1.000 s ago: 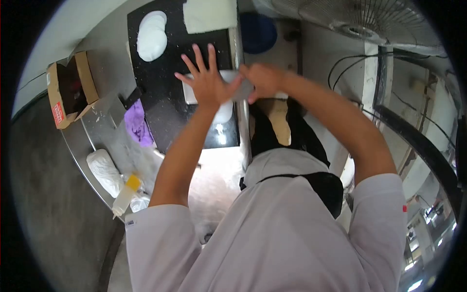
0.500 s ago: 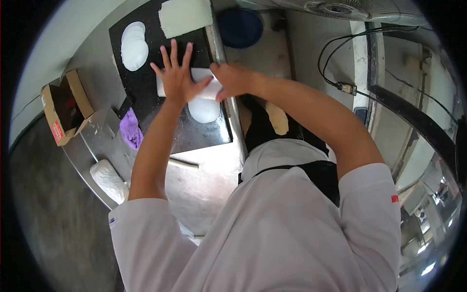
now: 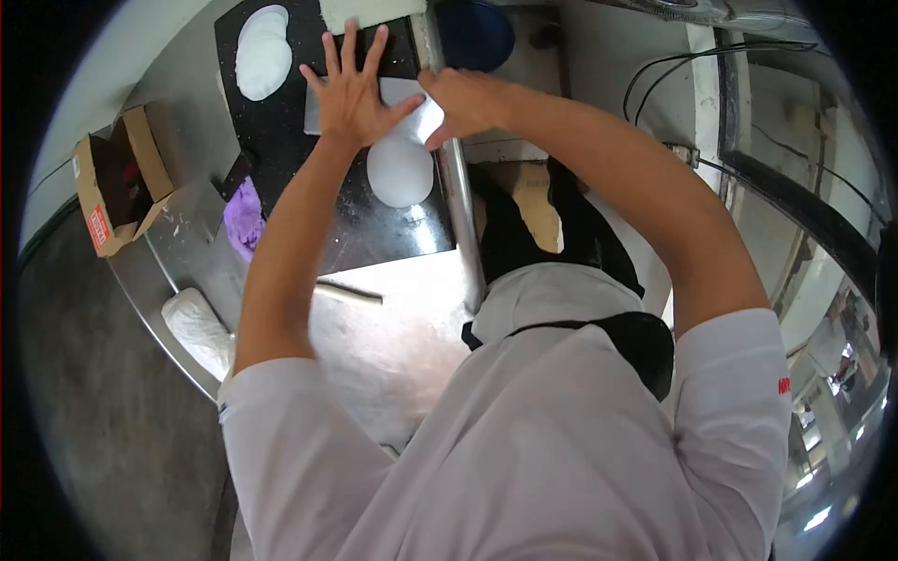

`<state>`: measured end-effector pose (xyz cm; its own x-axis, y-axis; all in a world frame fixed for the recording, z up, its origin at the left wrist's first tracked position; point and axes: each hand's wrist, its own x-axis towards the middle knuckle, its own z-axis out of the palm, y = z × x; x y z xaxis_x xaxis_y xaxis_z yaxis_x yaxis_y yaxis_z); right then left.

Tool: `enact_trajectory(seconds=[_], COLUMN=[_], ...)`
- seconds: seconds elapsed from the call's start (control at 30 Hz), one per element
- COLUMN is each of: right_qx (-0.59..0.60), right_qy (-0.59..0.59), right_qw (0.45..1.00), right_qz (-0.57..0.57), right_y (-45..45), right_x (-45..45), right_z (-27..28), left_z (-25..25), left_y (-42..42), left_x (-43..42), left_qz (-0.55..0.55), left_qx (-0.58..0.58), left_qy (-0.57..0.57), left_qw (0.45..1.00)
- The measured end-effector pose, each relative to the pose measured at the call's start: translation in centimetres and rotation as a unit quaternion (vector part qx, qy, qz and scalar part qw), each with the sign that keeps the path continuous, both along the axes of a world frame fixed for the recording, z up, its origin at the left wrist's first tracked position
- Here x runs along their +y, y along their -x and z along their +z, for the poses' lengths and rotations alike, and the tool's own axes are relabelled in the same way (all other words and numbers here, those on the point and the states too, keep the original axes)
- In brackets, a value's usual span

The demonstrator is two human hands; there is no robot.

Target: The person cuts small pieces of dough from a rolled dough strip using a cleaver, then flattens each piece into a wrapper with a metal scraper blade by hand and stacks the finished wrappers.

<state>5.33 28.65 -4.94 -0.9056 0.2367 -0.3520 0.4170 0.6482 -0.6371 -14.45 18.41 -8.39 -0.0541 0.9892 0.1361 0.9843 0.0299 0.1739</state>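
Observation:
My left hand (image 3: 352, 105) lies flat with fingers spread on a wide, shiny rectangular blade (image 3: 398, 91), which looks like a cleaver's. At the blade's right end, my right hand (image 3: 461, 101) is closed around what seems to be its handle, hidden by the fingers. Just below the blade, thin white rounds like dough wrappers (image 3: 400, 173) lie on the black board (image 3: 374, 245). Another overlapping pile of white rounds (image 3: 263, 64) sits at the board's upper left. Whatever lies beneath the blade is hidden.
A pale folded cloth (image 3: 369, 11) lies at the board's far edge. Left of the board are a purple cloth (image 3: 244, 219), an open cardboard box (image 3: 122, 182) and a white wrapped bundle (image 3: 198, 329). A dark blue tub (image 3: 475, 37) stands beyond the counter's edge.
The whole view has shifted, with the board and both hands sitting higher in it. My left hand stays spread on the blade and my right hand keeps its grip.

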Motion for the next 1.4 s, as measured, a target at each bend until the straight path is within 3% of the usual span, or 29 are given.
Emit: enact_trajectory(seconds=[0.03,0.1,0.17,0.23,0.27,0.33,0.37,0.4,0.43,0.5,0.53,0.6,0.73,0.9,0.97,1.07,1.13,1.2,1.27,1.33,1.37,1.4], right_qx=[-0.028,-0.006,0.109,0.187,0.088,0.115,0.138,0.160,0.363,0.192,0.155,0.077,0.057,-0.006,-0.016,-0.040,-0.135,-0.097,-0.057,-0.103,-0.100,-0.090], right_qy=[0.052,0.038,-0.054,-0.024,-0.118,-0.123,-0.114,-0.100,-0.019,-0.003,0.079,0.149,0.150,0.142,0.134,0.175,0.173,0.126,0.080,0.048,0.041,0.039], right_qw=[0.998,0.999,0.991,0.979,0.988,0.986,0.982,0.973,0.922,0.980,0.985,0.984,0.982,0.984,0.984,0.982,0.975,0.987,0.995,0.992,0.993,0.993], right_qz=[0.029,0.018,0.061,0.082,0.047,0.019,-0.058,-0.135,-0.132,-0.057,-0.010,-0.061,-0.102,-0.109,-0.119,-0.057,-0.013,-0.007,0.007,-0.056,-0.043,-0.060], right_y=[-0.5,-1.7,-1.3,1.4,2.5,4.2,4.7,4.9,3.9,-0.6,-3.0,-6.9,-9.6,-12.3,-13.6,-16.9,-18.1,-20.3,-20.3,-19.4,-19.0,-18.5], right_x=[-0.2,-1.5,-0.2,2.6,2.7,4.3,4.3,3.7,3.7,1.9,0.0,-4.5,-8.6,-12.1,-13.6,-14.3,-13.9,-13.0,-11.9,-10.4,-9.9,-9.6], right_z=[-0.5,-1.9,-3.7,-5.0,-1.8,-1.9,-2.1,-2.0,-3.0,-4.4,-5.2,-3.8,-2.9,-2.5,-2.1,-1.5,2.2,1.7,2.1,3.8,3.9,3.5], left_z=[0.0,-0.3,-1.0,0.1,1.8,1.2,1.0,1.4,2.5,4.7,5.4,5.7,6.5,10.1,10.3,11.1,11.3,11.3,10.2,8.1,7.6,7.3], left_y=[-0.7,-1.4,-0.5,0.5,0.7,1.8,2.2,2.5,2.5,0.8,0.2,-0.8,-1.6,-2.1,-1.2,-0.4,0.3,1.2,2.6,3.9,4.6,5.1], left_x=[-0.6,-2.1,-0.9,0.3,1.0,1.2,0.2,-1.4,-2.4,-6.3,-7.5,-8.2,-7.2,-6.1,-6.6,-8.0,-9.0,-10.5,-12.2,-14.0,-14.9,-15.6], left_qz=[-0.004,-0.018,-0.013,0.023,0.052,0.105,0.108,0.010,-0.088,-0.209,-0.253,-0.244,-0.230,-0.197,-0.166,-0.144,-0.122,-0.026,0.022,0.222,0.261,0.268], left_qx=[0.003,-0.024,-0.020,0.020,0.025,0.060,0.060,-0.018,-0.095,-0.091,-0.088,-0.074,-0.031,-0.025,-0.156,-0.240,-0.246,-0.334,-0.344,-0.552,-0.608,-0.610], left_qy=[0.017,0.020,-0.030,-0.088,-0.073,-0.120,-0.118,-0.096,-0.078,0.039,0.101,0.139,0.199,0.253,0.278,0.252,0.259,0.255,0.270,0.199,0.185,0.172], left_qw=[1.000,0.999,0.999,0.996,0.996,0.985,0.985,0.995,0.988,0.973,0.958,0.957,0.952,0.947,0.933,0.926,0.926,0.907,0.899,0.779,0.727,0.725])
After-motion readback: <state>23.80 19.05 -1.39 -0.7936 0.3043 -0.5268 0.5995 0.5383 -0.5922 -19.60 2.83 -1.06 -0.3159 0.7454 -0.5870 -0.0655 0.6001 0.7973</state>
